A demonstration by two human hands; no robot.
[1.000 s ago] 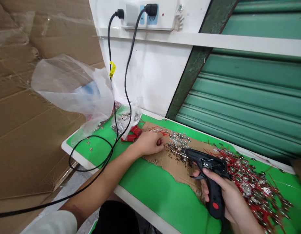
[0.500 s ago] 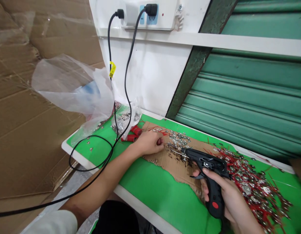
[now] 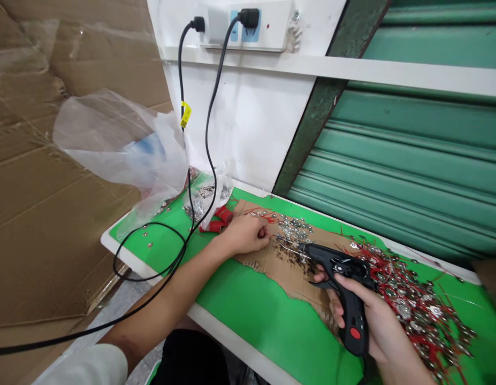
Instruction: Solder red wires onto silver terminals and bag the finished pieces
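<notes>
My right hand (image 3: 366, 310) is wrapped round the handle of a black soldering gun (image 3: 354, 315) with a red button. Its metal tip and a curved strand of solder (image 3: 290, 249) point left, just beside my left fingertips. My left hand (image 3: 248, 234) rests at the cardboard piece (image 3: 267, 262), its fingers pinched together. A thin red wire (image 3: 271, 236) seems to come out of that pinch, though most of it is hidden. Small silver metal parts (image 3: 294, 227) lie behind the tip, and dark burn marks spot the cardboard under it.
Right of the gun spreads a heap of metal discs with red wires (image 3: 416, 305). Red bundles (image 3: 213, 226) and a plastic bag of metal parts (image 3: 210, 198) lie at left. A black cable (image 3: 183, 251) loops across the green table (image 3: 248, 305). Cardboard (image 3: 51, 224) stands at far left.
The soldering gun and my right hand have shifted very slightly left, and the trigger looks less pressed. My left hand stays almost where it was.
</notes>
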